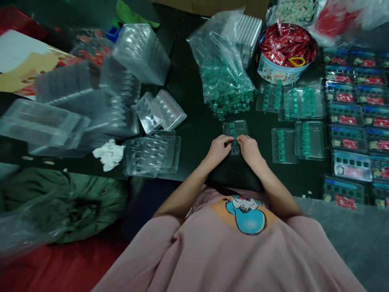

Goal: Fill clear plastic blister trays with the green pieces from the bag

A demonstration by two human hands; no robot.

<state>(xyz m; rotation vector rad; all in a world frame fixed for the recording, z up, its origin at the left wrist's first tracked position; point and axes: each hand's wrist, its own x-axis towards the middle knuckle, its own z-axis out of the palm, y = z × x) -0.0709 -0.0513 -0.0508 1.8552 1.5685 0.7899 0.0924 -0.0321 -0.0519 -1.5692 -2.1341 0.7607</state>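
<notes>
Hands [219, 148] at tray [242, 127], green pieces [227, 106] just beyond

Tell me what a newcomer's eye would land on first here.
Probably the round tin heaped with shiny red packets, at the far side of the dark table, with a yellow-handled item on top. Next, the clear bag left of it, with small green pieces spilling from its mouth. Nearer, both hands, left and right, meet over a small clear tray partly filled with green pieces.
</notes>
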